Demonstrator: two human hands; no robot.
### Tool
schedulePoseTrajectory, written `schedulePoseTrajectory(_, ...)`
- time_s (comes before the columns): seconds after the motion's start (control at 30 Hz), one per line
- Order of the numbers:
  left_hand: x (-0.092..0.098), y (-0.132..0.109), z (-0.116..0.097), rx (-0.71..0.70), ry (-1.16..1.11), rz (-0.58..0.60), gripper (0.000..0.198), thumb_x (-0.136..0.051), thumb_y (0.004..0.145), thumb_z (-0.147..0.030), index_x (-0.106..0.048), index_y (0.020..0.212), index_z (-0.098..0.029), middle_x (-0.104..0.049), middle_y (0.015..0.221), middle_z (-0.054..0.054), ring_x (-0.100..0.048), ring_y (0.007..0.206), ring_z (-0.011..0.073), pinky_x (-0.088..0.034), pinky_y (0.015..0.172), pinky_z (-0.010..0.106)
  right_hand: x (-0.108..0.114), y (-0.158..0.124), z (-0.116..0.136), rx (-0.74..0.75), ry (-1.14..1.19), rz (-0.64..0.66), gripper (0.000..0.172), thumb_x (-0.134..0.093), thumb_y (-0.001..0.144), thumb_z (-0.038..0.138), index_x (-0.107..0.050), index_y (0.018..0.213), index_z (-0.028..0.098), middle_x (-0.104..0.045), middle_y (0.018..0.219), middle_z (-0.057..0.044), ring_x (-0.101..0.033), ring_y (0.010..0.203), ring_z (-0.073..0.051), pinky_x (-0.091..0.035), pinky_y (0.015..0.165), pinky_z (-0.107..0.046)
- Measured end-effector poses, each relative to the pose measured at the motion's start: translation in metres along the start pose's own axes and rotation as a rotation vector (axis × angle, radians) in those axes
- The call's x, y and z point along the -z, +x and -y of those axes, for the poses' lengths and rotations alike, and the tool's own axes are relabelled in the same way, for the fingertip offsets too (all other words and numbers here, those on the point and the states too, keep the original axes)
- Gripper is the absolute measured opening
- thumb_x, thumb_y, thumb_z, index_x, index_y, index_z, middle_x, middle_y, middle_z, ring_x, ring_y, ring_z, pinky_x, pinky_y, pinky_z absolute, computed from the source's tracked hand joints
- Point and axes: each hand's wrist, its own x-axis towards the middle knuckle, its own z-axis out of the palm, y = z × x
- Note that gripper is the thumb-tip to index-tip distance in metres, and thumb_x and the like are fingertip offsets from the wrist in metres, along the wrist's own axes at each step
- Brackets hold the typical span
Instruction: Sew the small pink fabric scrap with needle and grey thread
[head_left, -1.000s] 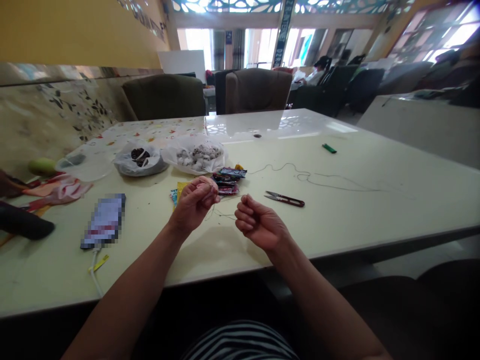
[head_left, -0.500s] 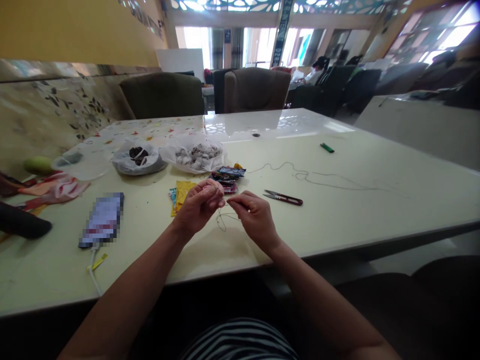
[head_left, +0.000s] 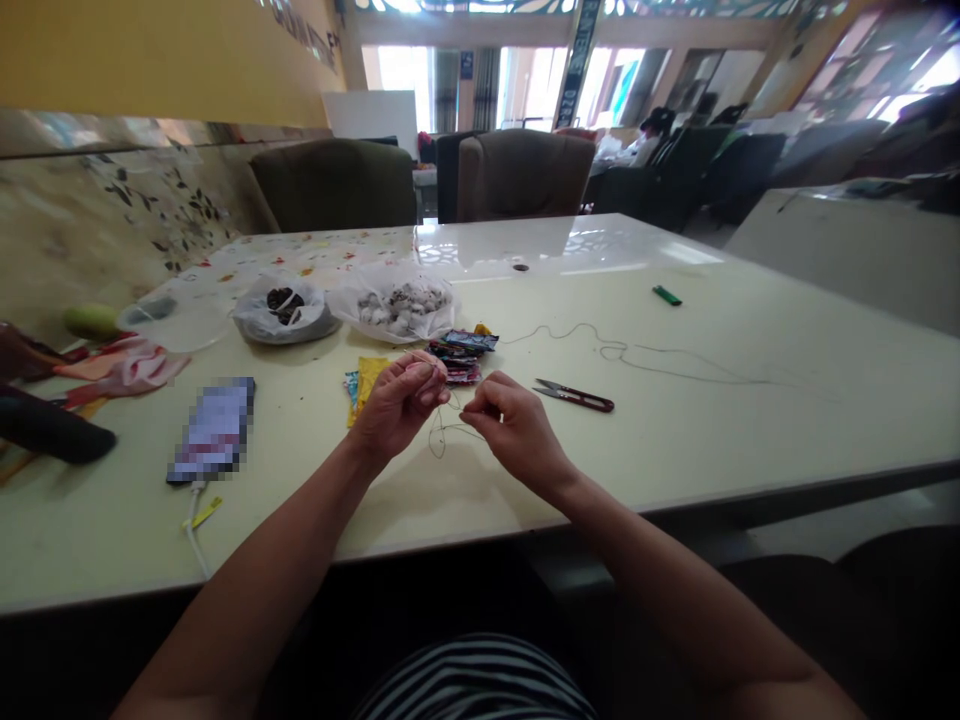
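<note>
My left hand is closed around a small pinkish piece, whose kind I cannot make out. Thumb and fingers of my right hand pinch together just to its right; a thin thread loops below and between the hands, and the pinched end itself is too small to see. Beyond the hands lies a pile of dark shiny packets, with yellow packets by my left hand. Right of my right hand rest thread snips with dark red handles.
Two plastic bags stand behind: one with dark pieces, one with whitish lumps. A green lighter and a long thread lie right. Left are a phone on a cable, cloth and a dark cylinder.
My right hand has drawn slightly away to the right, widening the gap between the hands. The left hand keeps its hold, and the whole view has shifted a little.
</note>
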Motion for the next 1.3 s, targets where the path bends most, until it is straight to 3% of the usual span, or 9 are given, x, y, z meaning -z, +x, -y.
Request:
schedulePoseTrajectory(0.5,0.006,0.003,0.003,0.014,-0.003,-0.043,0.024,-0.086,0.073,-0.025,-0.064,0.075,-0.015,-0.056,0.066,-0.004,-0.046,0.052,0.0032,-0.052,0.062,0.018,0.000,0.008,-0.006,-0.139,0.174,0.019,0.030,-0.078,0.075,0.021,-0.050,0.062,0.020,-0.050,0.063,0.003,-0.041,0.062,-0.012,-0.031,0.061,-0.029)
schedulePoseTrajectory(0.63,0.007,0.003,0.004,0.016,-0.007,-0.045,0.023,-0.086,0.073,-0.025,-0.065,0.076,-0.014,-0.057,0.067,-0.003,-0.046,0.052,0.0034,-0.052,0.062,0.019,-0.003,0.008,-0.010,-0.176,0.373,0.041,0.031,-0.080,0.075,0.027,-0.052,0.065,0.020,-0.051,0.067,0.003,-0.043,0.064,-0.011,-0.034,0.062,-0.028)
schedulePoseTrajectory(0.77,0.007,0.003,0.006,0.010,0.007,-0.030,0.022,-0.085,0.074,-0.025,-0.067,0.077,-0.014,-0.060,0.070,-0.002,-0.046,0.052,0.0033,-0.053,0.062,0.020,-0.007,0.008,-0.013,-0.158,0.644,0.021,0.031,-0.083,0.072,0.025,-0.053,0.064,0.019,-0.060,0.086,0.000,-0.055,0.082,-0.014,-0.043,0.076,-0.029)
schedulePoseTrajectory(0.83,0.007,0.003,0.007,0.012,0.012,-0.031,0.021,-0.085,0.074,-0.025,-0.067,0.077,-0.014,-0.061,0.072,-0.001,-0.045,0.052,0.0030,-0.052,0.062,0.020,-0.009,0.008,-0.015,-0.166,0.709,0.006,0.029,-0.082,0.073,0.022,-0.054,0.064,0.019,-0.061,0.085,0.000,-0.056,0.084,-0.013,-0.044,0.078,-0.029)
schedulePoseTrajectory(1.1,0.007,0.006,0.002,0.011,0.015,-0.074,0.018,-0.083,0.073,-0.020,-0.068,0.075,-0.012,-0.060,0.067,-0.001,-0.039,0.050,0.0015,-0.040,0.052,0.015,-0.004,0.007,-0.027,-0.266,0.762,-0.022,0.025,-0.084,0.070,0.019,-0.060,0.072,0.019,-0.059,0.076,0.003,-0.049,0.068,-0.009,-0.038,0.065,-0.025)
schedulePoseTrajectory(1.3,0.013,0.009,-0.006,0.004,0.039,-0.134,0.015,-0.082,0.071,-0.017,-0.069,0.075,-0.011,-0.060,0.066,0.000,-0.039,0.051,0.0017,-0.038,0.051,0.014,0.014,0.009,-0.030,-0.346,0.790,-0.069,0.030,-0.087,0.062,0.020,-0.059,0.072,0.019,-0.061,0.074,0.003,-0.050,0.064,-0.009,-0.037,0.061,-0.025)
